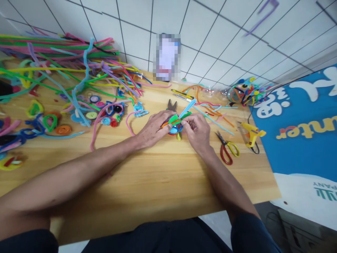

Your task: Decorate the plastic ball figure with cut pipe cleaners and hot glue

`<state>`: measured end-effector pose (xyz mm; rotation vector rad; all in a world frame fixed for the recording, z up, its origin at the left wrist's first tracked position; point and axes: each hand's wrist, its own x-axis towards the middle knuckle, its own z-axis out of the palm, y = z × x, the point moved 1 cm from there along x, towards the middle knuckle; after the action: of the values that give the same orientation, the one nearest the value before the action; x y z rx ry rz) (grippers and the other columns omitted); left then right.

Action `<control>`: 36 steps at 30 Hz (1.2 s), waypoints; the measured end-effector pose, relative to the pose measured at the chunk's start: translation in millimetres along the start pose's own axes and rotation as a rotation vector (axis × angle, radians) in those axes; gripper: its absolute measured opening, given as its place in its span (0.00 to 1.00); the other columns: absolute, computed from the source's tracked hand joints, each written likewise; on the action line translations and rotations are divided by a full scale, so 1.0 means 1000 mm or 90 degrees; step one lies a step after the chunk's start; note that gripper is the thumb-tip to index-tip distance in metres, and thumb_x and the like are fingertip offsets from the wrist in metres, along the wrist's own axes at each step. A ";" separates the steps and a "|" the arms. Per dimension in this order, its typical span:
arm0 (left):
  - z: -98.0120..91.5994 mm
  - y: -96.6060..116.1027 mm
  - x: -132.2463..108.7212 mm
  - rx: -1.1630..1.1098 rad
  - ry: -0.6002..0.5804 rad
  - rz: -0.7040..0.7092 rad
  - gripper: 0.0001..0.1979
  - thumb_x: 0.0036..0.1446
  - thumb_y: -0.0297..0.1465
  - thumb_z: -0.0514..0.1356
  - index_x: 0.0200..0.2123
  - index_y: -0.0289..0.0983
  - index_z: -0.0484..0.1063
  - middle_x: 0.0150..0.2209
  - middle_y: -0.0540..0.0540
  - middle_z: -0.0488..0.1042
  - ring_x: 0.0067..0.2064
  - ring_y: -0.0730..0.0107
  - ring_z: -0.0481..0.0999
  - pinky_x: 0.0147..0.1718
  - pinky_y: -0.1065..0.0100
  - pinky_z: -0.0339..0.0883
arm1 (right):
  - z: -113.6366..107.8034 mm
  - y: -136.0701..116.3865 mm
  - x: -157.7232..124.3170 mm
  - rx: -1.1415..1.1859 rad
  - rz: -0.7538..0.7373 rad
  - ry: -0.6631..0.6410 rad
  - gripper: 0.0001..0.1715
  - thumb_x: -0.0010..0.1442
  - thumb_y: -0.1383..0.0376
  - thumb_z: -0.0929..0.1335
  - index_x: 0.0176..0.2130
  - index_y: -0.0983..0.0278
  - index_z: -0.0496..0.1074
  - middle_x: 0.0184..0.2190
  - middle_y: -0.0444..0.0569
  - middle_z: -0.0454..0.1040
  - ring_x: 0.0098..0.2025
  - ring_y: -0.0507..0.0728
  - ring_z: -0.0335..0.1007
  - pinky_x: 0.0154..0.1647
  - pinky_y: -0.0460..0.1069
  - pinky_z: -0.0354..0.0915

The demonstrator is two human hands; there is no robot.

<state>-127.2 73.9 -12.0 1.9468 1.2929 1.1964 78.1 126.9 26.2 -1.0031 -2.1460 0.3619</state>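
Head view, wooden table (pixel 158 182); left hand (pixel 155 128) and right hand (pixel 197 131) meet near the table's middle, both pinched on one small pipe-cleaner piece (pixel 176 123) of green, orange and blue, held between the fingertips just above the wood; a light blue stem (pixel 187 108) sticks up and away from it. Pliers (pixel 172 104) lie just behind the hands; yellow utility knife (pixel 182 94) farther back. Right of the right hand: scissors (pixel 228 149) with red and yellow handles, near; yellow glue gun (pixel 251 135) beyond them at the table edge; loose stems (pixel 216 116) between knife and scissors. Back right corner: clear tub (pixel 243 92) stuffed with coloured bits. Left half crowded: long heap of pipe cleaners (pixel 65 56) against the tiled wall (pixel 223 31); flat coils (pixel 92 114) scattered in front, one pink strand (pixel 130 123) close to the left wrist. Blue banner (pixel 302 123) lies off the right edge.
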 end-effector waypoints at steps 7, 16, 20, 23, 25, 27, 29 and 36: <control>-0.001 0.000 -0.001 -0.012 -0.011 -0.009 0.25 0.74 0.45 0.51 0.66 0.41 0.68 0.66 0.38 0.73 0.69 0.53 0.70 0.68 0.51 0.61 | 0.002 0.003 0.001 0.064 -0.012 0.009 0.06 0.67 0.66 0.72 0.35 0.59 0.74 0.34 0.43 0.76 0.34 0.54 0.71 0.38 0.51 0.69; -0.001 0.000 0.000 -0.018 0.000 -0.009 0.25 0.75 0.47 0.51 0.65 0.41 0.69 0.65 0.39 0.74 0.68 0.52 0.71 0.68 0.51 0.62 | 0.003 0.012 -0.004 0.072 -0.013 0.015 0.04 0.69 0.64 0.69 0.39 0.58 0.75 0.40 0.47 0.79 0.42 0.57 0.75 0.36 0.50 0.71; -0.001 0.000 0.000 -0.018 0.010 0.001 0.25 0.75 0.47 0.51 0.65 0.41 0.70 0.65 0.39 0.75 0.67 0.52 0.72 0.68 0.51 0.63 | 0.002 0.015 -0.003 0.088 0.036 -0.002 0.04 0.69 0.64 0.69 0.39 0.59 0.74 0.39 0.46 0.79 0.39 0.56 0.74 0.34 0.49 0.70; 0.000 -0.002 0.000 -0.015 0.009 0.012 0.24 0.75 0.46 0.51 0.65 0.41 0.69 0.65 0.39 0.74 0.67 0.53 0.72 0.68 0.51 0.63 | 0.000 0.017 -0.003 0.101 0.059 -0.012 0.04 0.68 0.64 0.69 0.39 0.60 0.74 0.38 0.45 0.79 0.36 0.54 0.73 0.34 0.49 0.69; 0.000 -0.004 0.000 -0.017 0.008 0.020 0.24 0.75 0.46 0.51 0.65 0.41 0.69 0.65 0.39 0.74 0.67 0.53 0.72 0.68 0.51 0.64 | -0.001 0.018 -0.003 0.090 0.058 -0.006 0.05 0.69 0.64 0.69 0.38 0.60 0.74 0.37 0.45 0.79 0.35 0.54 0.73 0.34 0.49 0.69; 0.001 -0.005 0.000 -0.014 0.011 0.022 0.24 0.75 0.46 0.51 0.65 0.41 0.69 0.65 0.38 0.74 0.67 0.53 0.72 0.68 0.51 0.64 | -0.002 0.018 -0.005 0.053 0.037 0.009 0.06 0.69 0.65 0.69 0.37 0.60 0.74 0.35 0.45 0.78 0.35 0.54 0.73 0.36 0.50 0.70; 0.001 -0.005 0.000 -0.011 0.011 0.018 0.24 0.75 0.46 0.51 0.65 0.40 0.69 0.65 0.38 0.74 0.67 0.53 0.72 0.68 0.50 0.63 | -0.003 0.017 -0.006 0.010 -0.001 0.021 0.07 0.70 0.66 0.69 0.37 0.59 0.75 0.35 0.46 0.79 0.36 0.55 0.74 0.38 0.51 0.71; -0.001 -0.001 0.000 -0.011 0.009 -0.001 0.25 0.75 0.46 0.51 0.64 0.39 0.69 0.65 0.39 0.75 0.67 0.54 0.72 0.68 0.52 0.64 | 0.001 0.013 -0.016 -0.115 -0.109 0.029 0.09 0.73 0.67 0.67 0.42 0.59 0.78 0.38 0.50 0.82 0.41 0.59 0.78 0.45 0.53 0.72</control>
<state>-128.9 74.1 -12.2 1.9279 1.2859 1.2199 91.0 123.9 10.6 -0.9074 -2.2335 0.0622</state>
